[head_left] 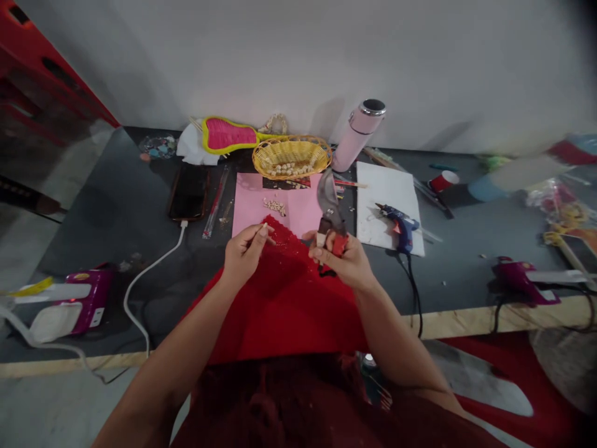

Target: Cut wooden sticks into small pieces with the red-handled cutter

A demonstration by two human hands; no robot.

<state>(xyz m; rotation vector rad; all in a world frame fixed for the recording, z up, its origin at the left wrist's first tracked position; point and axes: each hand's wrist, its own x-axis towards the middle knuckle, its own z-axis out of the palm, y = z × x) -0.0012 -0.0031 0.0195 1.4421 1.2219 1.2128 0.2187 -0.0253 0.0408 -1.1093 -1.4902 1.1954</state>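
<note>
My left hand pinches a small pale piece between thumb and fingertips; its kind is too small to make out. In my right hand is a pair of pruning shears, blades pointing up and away, with a red grip showing between the fingers. Under both hands a red cloth spreads across the table edge and my lap, with tiny crumbs on it. Just beyond lies a pink sheet bearing a small heap of pale bits. Similar pale bits sit in a yellow wicker basket behind it.
A pink flask stands right of the basket. On a white board rests a blue glue gun with its cord. At left are a phone on a white cable and a purple device. A wall closes the back.
</note>
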